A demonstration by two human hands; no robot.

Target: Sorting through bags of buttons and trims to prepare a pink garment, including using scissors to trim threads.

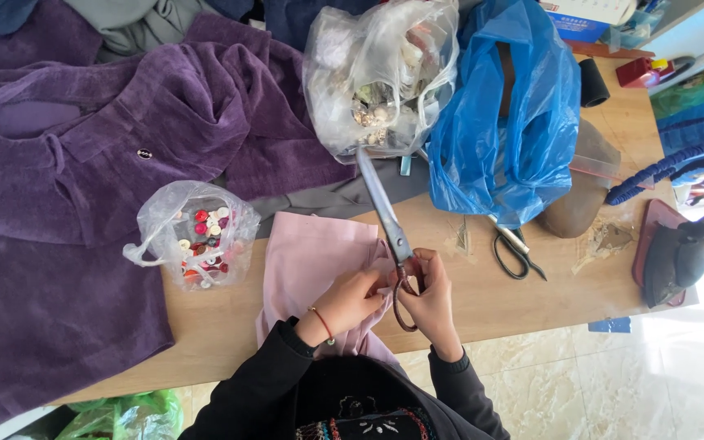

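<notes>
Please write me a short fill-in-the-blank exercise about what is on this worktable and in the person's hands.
1. The right hand grips the handles of a large pair of ____, blades pointing away from the person.
2. The left hand holds a piece of ____ cloth at the table's near edge.
3. The small clear bag beside the purple garment holds red and white ____.
4. The smaller black-handled scissors lie just below a crumpled ____ plastic bag.

Missing words: scissors; pink; buttons; blue
</notes>
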